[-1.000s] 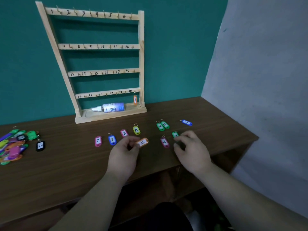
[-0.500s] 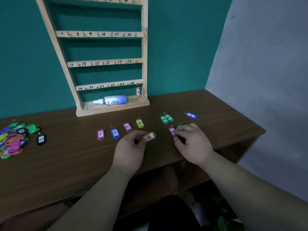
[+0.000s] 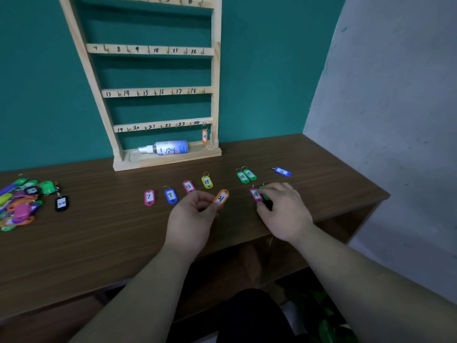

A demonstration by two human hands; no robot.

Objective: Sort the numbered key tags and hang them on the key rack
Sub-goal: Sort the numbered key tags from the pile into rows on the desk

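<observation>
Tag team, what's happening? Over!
Left hand pinches orange tag 21. Right hand at pink tag 18, grip unclear. Spray bottle lies in key rack base.

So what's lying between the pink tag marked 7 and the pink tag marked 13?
A blue plastic key tag marked 9, shown in the head view.

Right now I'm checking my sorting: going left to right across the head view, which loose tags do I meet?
Tag pile, black 20, pink 7, blue 9, pink 13, yellow 15, orange 21 (left hand pinches it), green 18, green 19, lone blue tag.
</observation>
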